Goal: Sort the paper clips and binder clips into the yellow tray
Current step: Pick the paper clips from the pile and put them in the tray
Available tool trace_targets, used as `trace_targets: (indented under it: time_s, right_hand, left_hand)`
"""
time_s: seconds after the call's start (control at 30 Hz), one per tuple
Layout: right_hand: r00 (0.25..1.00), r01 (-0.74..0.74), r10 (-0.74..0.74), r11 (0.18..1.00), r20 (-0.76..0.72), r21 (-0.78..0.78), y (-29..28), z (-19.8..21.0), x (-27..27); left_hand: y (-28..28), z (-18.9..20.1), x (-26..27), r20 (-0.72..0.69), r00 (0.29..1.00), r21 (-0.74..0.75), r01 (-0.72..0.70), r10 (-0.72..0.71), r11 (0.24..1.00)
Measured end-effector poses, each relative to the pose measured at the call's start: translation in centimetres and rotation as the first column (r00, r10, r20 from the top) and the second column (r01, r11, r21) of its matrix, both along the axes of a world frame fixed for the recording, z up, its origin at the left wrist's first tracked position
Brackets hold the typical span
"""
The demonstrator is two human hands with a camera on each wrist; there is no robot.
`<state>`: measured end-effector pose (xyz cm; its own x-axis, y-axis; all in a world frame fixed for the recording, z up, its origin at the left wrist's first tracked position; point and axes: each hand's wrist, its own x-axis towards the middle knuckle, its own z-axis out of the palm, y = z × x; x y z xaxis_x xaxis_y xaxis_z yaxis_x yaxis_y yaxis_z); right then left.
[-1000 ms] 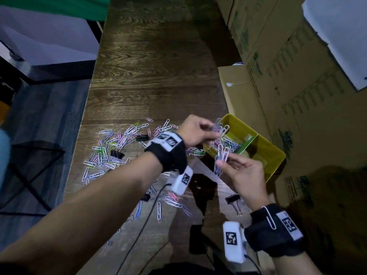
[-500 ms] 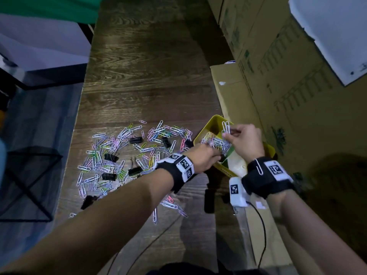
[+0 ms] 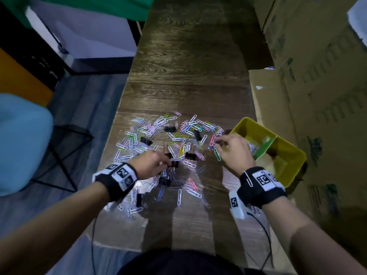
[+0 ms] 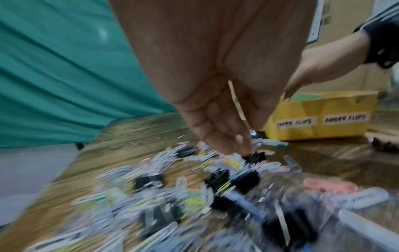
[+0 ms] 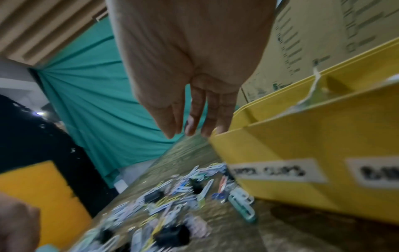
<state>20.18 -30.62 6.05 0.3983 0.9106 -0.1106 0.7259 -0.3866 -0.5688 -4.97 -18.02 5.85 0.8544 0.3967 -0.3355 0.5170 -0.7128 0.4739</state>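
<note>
Our right hand above the clips, beside the yellow tray

We see our right hand (image 5: pixel 190 71), fingers (image 5: pixel 218 112) straight and holding nothing, beside the yellow tray (image 5: pixel 302 136) with its two blurred white labels (image 5: pixel 278 171); paper clips (image 5: pixel 172 196) and black binder clips (image 5: pixel 172 236) litter the wooden table (image 5: pixel 291 235).

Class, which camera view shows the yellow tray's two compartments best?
The head view: it looks down into the yellow tray and shows the green divider between compartments. Both wrist views show only its labelled outer wall, blurred.
</note>
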Motion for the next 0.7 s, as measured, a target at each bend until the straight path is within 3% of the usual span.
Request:
trace_targets:
  time_s: [0.07, 0.13, 0.23, 0.33, 0.47, 0.6, 0.7]
  right_hand:
    - [0.991, -0.121, 0.119, 0.992, -0.066, -0.026, 0.1, -0.1, -3.1]
    - [0.981, -0.195, 0.195, 0.980, -0.005, -0.039, 0.2, -0.6, -5.9]
    - [0.979, -0.193, 0.191, 0.981, -0.073, -0.017, 0.9, -1.8, -10.0]
    - [0.952, -0.290, 0.267, 0.943, -0.149, -0.162, 2.1, -3.9, -14.0]
    - [0.946, -0.319, 0.320, 0.877, -0.059, -0.358, 2.5, -6.4, -17.4]
    - [0.961, -0.249, 0.276, 0.894, 0.021, -0.372, 2.6, -7.5, -18.2]
    - [0.976, -0.172, 0.209, 0.909, 0.059, -0.379, 2.7, -7.6, -17.6]
  left_hand:
    - [1.0, -0.1, -3.8, -0.190, 0.982, -0.011, -0.008, 0.006, 1.000]
    - [1.2, -0.6, -7.0, -0.328, 0.945, -0.024, -0.001, -0.007, 1.000]
    - [-0.1, -2.4, -10.0, -0.352, 0.935, -0.065, 0.013, -0.035, 0.998]
    - [-2.6, -5.0, -11.1, -0.368, 0.929, -0.024, 0.043, -0.049, 0.999]
    - [-4.0, -8.1, -11.5, -0.306, 0.952, -0.005, 0.030, -0.030, 1.000]
    - [-3.8, -7.8, -11.7, -0.149, 0.989, -0.048, -0.030, 0.023, 0.998]
    - [-2.2, -6.5, -11.7, -0.044, 0.989, -0.029, -0.143, 0.142, 0.989]
